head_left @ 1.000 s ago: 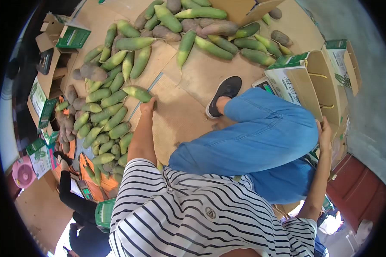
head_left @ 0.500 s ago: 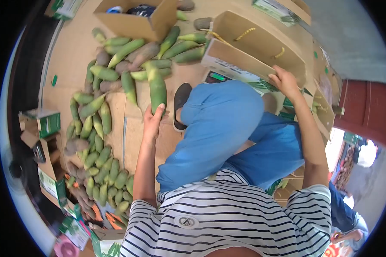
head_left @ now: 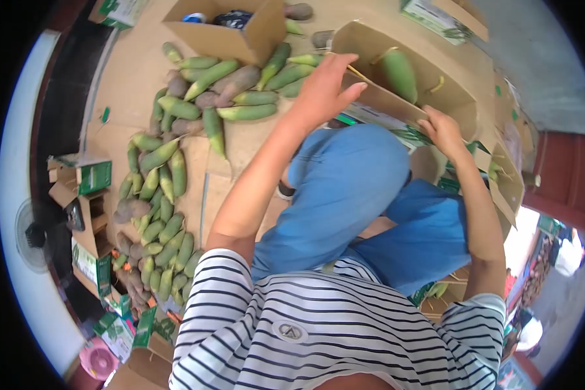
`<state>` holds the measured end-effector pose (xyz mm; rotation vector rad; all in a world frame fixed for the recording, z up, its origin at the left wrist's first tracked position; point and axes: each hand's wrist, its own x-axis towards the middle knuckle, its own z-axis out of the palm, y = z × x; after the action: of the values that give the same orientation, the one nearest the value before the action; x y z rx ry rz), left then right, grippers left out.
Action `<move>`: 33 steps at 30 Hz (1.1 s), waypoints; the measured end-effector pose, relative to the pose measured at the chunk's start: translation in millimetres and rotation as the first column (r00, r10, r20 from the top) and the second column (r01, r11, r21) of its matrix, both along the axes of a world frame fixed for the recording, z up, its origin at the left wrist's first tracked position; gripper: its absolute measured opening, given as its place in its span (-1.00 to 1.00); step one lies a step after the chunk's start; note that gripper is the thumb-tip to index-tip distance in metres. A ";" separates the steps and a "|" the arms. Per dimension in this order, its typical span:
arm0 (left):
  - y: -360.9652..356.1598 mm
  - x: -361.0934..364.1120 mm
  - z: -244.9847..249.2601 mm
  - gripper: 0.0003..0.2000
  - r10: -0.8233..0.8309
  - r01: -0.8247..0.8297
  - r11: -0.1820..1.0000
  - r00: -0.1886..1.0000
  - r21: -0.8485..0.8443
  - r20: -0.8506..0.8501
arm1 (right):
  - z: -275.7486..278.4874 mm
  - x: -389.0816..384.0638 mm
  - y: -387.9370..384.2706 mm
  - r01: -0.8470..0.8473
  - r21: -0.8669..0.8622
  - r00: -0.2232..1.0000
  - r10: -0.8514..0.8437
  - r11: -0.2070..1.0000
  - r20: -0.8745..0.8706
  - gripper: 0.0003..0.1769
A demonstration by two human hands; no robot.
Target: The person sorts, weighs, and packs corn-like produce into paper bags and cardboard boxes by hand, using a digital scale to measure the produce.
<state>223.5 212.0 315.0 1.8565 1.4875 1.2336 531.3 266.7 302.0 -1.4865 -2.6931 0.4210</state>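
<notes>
My left hand (head_left: 326, 92) is over the near left edge of an open cardboard gift box (head_left: 445, 84). Its fingers stretch forward with the thumb apart, and nothing is in them. A large green radish (head_left: 398, 75) lies inside the box, partly hidden by the near wall. My right hand (head_left: 443, 132) pinches the box's near rim on the right side. Yellow rope handles (head_left: 437, 84) show on the box walls. Below the left hand, a scale's lit green display (head_left: 346, 119) peeks out beside the box.
Several green radishes (head_left: 247, 112) and brownish-purple roots (head_left: 240, 82) are spread to the left. A small box (head_left: 260, 42) with dark contents stands behind them. More cartons (head_left: 91, 273) line the left wall near a fan (head_left: 34, 235). A pink round object (head_left: 99, 359) sits lower left.
My left hand has moved right from the pile to the box and let go of the green radish, now inside it. The right hand still grips the rim.
</notes>
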 end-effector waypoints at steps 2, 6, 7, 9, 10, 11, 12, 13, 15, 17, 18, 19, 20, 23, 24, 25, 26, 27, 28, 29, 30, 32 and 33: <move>-19.1 -24.0 -39.7 -0.61 0.133 -0.132 0.990 0.991 -0.054 0.028 | -5.0 1.8 1.7 -0.008 0.008 0.996 0.009 1.000 -0.085 -0.79; -90.0 -107.4 -160.5 -0.69 0.426 -0.462 0.840 0.887 -0.285 -0.180 | 3.2 -0.7 3.7 -0.008 -0.039 0.999 0.006 0.999 -0.049 -0.80; -113.1 -130.5 -192.0 -0.68 0.470 -0.523 0.795 0.851 -0.307 -0.234 | 4.7 -2.1 3.3 -0.001 -0.055 0.997 -0.004 0.998 -0.073 -0.80; -150.9 -167.5 -225.2 -0.64 0.531 -0.639 0.660 0.769 -0.395 -0.356 | 6.3 -5.0 1.6 0.008 -0.092 0.993 -0.020 0.996 -0.120 -0.80; -164.6 -181.5 -233.5 -0.61 0.541 -0.687 0.566 0.726 -0.455 -0.424 | 2.8 -4.5 1.3 -0.003 -0.054 0.990 -0.004 0.999 -0.140 -0.81; -174.7 -194.2 -242.8 -0.60 0.569 -0.723 0.518 0.690 -0.457 -0.447 | 2.1 -5.2 1.0 0.008 -0.065 0.992 -0.016 0.998 -0.125 -0.80; -181.8 -204.2 -248.4 -0.59 0.594 -0.755 0.469 0.654 -0.458 -0.469 | 2.8 -6.3 1.0 0.019 -0.075 0.994 -0.028 0.997 -0.108 -0.80; -187.0 -213.1 -254.7 -0.58 0.616 -0.783 0.419 0.617 -0.459 -0.490 | 3.2 -7.1 1.3 0.032 -0.084 0.995 -0.040 0.996 -0.090 -0.80; -188.7 -229.9 -269.3 -0.49 0.656 -0.783 0.332 0.593 -0.527 -0.468 | 2.6 -8.4 2.0 0.037 -0.078 0.997 -0.042 0.996 -0.063 -0.80; -188.8 -242.3 -289.9 -0.44 0.701 -0.779 0.310 0.574 -0.545 -0.423 | 2.6 -9.9 2.4 0.075 -0.103 0.996 -0.079 0.992 -0.039 -0.79; -186.9 -247.3 -303.8 -0.32 0.724 -0.774 0.288 0.561 -0.563 -0.401 | 3.2 -11.9 1.2 0.083 -0.092 0.995 -0.088 0.992 -0.050 -0.80; -184.5 -248.9 -314.9 -0.29 0.749 -0.768 0.290 0.553 -0.571 -0.364 | 4.0 -14.6 -0.5 0.093 -0.080 0.993 -0.098 0.992 -0.059 -0.80; -182.2 -249.3 -325.9 -0.26 0.772 -0.762 0.294 0.545 -0.577 -0.326 | 4.4 -15.2 -1.4 0.104 -0.068 0.992 -0.109 0.992 -0.069 -0.80; -166.6 -246.3 -338.1 -0.21 0.806 -0.702 0.293 0.546 -0.650 -0.227 | -0.6 -9.2 1.6 0.128 -0.099 0.991 -0.132 0.987 -0.033 -0.80; -162.7 -248.4 -344.1 -0.21 0.802 -0.669 0.284 0.558 -0.687 -0.212 | 1.1 -11.8 0.5 0.150 -0.123 0.987 -0.156 0.981 -0.038 -0.80; -159.2 -251.1 -349.3 -0.21 0.798 -0.634 0.274 0.570 -0.723 -0.197 | 1.2 -11.7 0.1 0.149 -0.120 0.987 -0.155 0.982 -0.043 -0.80; -155.5 -254.4 -354.1 -0.22 0.782 -0.630 0.196 0.563 -0.752 -0.267 | -0.3 -11.0 -0.2 0.147 -0.116 0.987 -0.154 0.982 -0.049 -0.80; -154.1 -259.9 -368.5 -0.23 0.759 -0.625 0.117 0.558 -0.772 -0.336 | -1.8 -10.6 0.6 0.147 -0.113 0.987 -0.154 0.983 -0.056 -0.80; -153.2 -260.5 -375.2 -0.24 0.727 -0.619 0.037 0.555 -0.784 -0.404 | -2.3 -10.0 1.7 0.131 -0.107 0.990 -0.136 0.986 -0.039 -0.80; -153.8 -257.0 -381.9 -0.25 0.753 -0.577 0.071 0.566 -0.813 -0.336 | -1.7 -10.1 2.0 0.139 -0.117 0.989 -0.144 0.983 -0.034 -0.79; -152.8 -250.3 -383.0 -0.27 0.774 -0.536 0.107 0.574 -0.837 -0.269 | -0.2 -12.0 1.6 0.149 -0.129 0.988 -0.154 0.980 -0.030 -0.78; -150.6 -234.0 -394.4 -0.39 0.807 -0.523 0.118 0.546 -0.844 -0.226 | 2.4 -13.9 1.0 0.164 -0.141 0.986 -0.168 0.976 -0.014 -0.77; -146.1 -222.0 -377.4 -0.46 0.876 -0.413 0.137 0.476 -0.900 -0.085 | 3.8 -14.4 2.1 0.167 -0.140 0.986 -0.168 0.976 0.000 -0.77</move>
<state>1.5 65.9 -62.4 0.0502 2.1327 0.8261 516.8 268.8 305.7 -1.7243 -2.5493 0.6170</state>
